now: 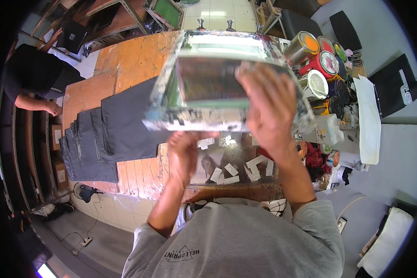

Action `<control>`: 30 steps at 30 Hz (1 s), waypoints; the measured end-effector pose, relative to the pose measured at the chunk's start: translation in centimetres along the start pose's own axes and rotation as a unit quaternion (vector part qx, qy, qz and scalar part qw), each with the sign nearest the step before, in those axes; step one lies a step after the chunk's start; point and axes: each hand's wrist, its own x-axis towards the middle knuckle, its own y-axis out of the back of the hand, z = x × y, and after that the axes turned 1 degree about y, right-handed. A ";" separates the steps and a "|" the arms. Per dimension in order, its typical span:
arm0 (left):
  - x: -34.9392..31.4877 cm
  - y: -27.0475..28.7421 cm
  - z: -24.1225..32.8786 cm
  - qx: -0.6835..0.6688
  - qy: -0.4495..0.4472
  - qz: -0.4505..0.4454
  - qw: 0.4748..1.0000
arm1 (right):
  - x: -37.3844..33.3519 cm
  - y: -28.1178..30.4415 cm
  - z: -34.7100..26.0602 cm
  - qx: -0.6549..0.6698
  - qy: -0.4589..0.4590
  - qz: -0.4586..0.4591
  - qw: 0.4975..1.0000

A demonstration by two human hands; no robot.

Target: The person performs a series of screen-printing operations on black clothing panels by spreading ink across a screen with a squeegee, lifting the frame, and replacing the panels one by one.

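Note:
A paint-smeared screen-printing frame point(204, 125) is tilted, its near edge raised over the table. My left hand point(183, 150) grips that near edge from below, with the fingers partly hidden. Inside the frame, over the green-edged mesh, a wide dark squeegee point(208, 78) shows blurred by motion. My right hand point(268, 99) is closed at the squeegee's right end; its fingers are smeared. Below the frame lies a glossy board point(201, 162) with several white tape pieces point(224, 173). Dark cloth pieces point(129, 120) overlap in a row left of the frame.
Paint cans point(306, 44) and a white jug point(328, 129) crowd the table's right side. Metal clamps point(230, 25) stand beyond the frame. At the far left another person point(39, 72) stands beside the wooden table point(90, 95), handling a black cloth piece point(72, 36). A fan point(84, 192) is below left.

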 end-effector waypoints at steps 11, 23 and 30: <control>14.5 11.8 -5.2 0.767 -0.076 0.301 0.562 | 16.5 4.7 2.2 0.088 -0.197 -0.105 0.971; 14.9 24.5 11.9 0.732 -0.114 0.415 0.528 | 20.4 2.3 7.2 0.059 -0.055 -0.059 0.995; 9.4 20.3 8.7 0.683 -0.375 0.276 0.563 | 20.4 1.1 6.8 0.096 -0.053 -0.039 0.993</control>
